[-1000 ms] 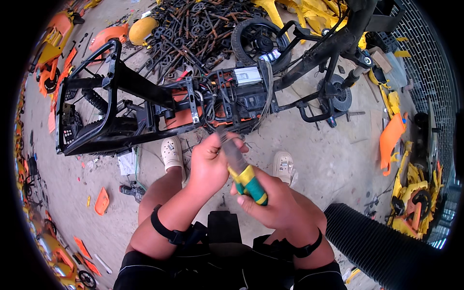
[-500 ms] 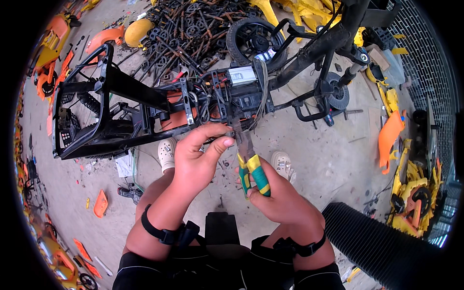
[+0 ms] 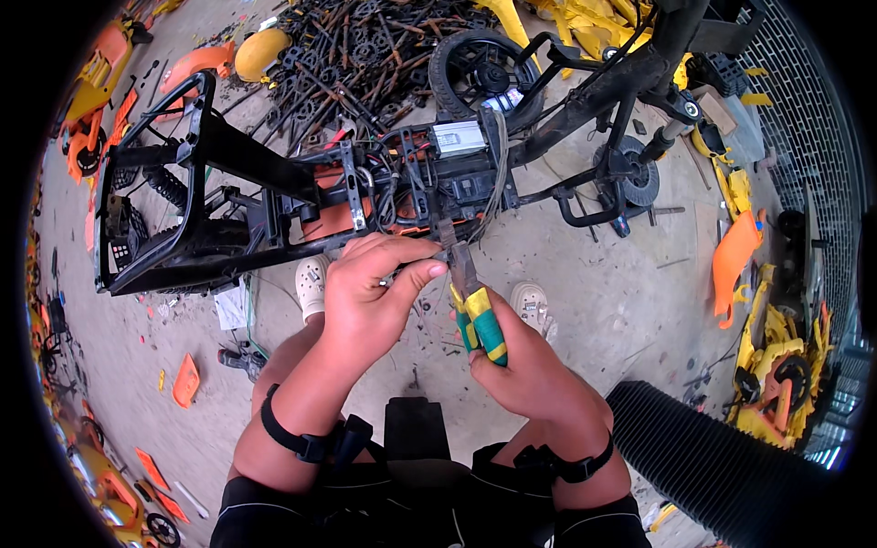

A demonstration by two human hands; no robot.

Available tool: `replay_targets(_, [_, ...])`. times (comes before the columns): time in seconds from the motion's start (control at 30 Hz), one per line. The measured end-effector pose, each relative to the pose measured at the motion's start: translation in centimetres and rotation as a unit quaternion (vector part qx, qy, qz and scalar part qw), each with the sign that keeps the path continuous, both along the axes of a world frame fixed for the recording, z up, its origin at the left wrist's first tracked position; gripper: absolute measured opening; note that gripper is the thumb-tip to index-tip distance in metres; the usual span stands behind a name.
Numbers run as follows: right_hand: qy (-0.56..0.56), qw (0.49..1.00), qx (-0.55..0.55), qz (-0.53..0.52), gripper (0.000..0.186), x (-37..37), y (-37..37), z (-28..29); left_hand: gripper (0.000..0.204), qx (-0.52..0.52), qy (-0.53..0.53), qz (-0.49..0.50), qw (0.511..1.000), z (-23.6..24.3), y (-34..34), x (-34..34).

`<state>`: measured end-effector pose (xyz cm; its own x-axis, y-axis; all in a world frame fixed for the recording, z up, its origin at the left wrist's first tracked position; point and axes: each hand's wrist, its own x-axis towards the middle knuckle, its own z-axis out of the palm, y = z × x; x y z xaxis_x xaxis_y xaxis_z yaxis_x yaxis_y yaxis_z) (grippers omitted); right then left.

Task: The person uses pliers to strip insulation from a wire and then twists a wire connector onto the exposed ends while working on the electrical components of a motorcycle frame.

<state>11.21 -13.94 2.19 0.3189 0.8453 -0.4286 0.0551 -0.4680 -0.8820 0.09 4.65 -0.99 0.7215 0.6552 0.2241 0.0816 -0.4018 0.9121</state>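
Pliers (image 3: 484,321) with green and yellow handles are gripped in my right hand (image 3: 523,367), their rusty jaws pointing up and away from me. Just left of the jaws, the thumb and forefinger of my left hand (image 3: 364,285) are pinched together. Whatever small piece sits between those fingertips is too small to name. Beyond both hands lies a black scooter-like frame (image 3: 256,169), stripped of its panels. On its middle section are cables (image 3: 501,169), a silver box (image 3: 459,138) and a black box (image 3: 471,187); the jaws overlap its near edge in view.
A heap of rusty metal parts (image 3: 356,64) lies behind the frame, beside a loose wheel (image 3: 482,75). Yellow panels (image 3: 594,32) and an orange panel (image 3: 736,265) lie to the right. A ribbed black object (image 3: 703,457) stands near my right forearm. A power tool (image 3: 241,362) rests on the floor at left.
The pliers' handles have come closer together, and the tool has turned slightly in my right hand. My left hand keeps its pinch in nearly the same place.
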Motion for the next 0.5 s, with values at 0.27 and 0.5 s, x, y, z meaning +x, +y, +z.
replay_targets(0.27, [-0.018,1.000,-0.006,0.010,0.076,-0.11,0.08,-0.53,0.013,0.109,0.015,0.011,0.994,0.62,0.35,-0.20])
replay_targets(0.5, [-0.011,0.999,-0.035,0.027,0.077,-0.05,0.52,-0.27,0.013,0.172,0.031,0.011,0.985,0.74,0.55,-0.42])
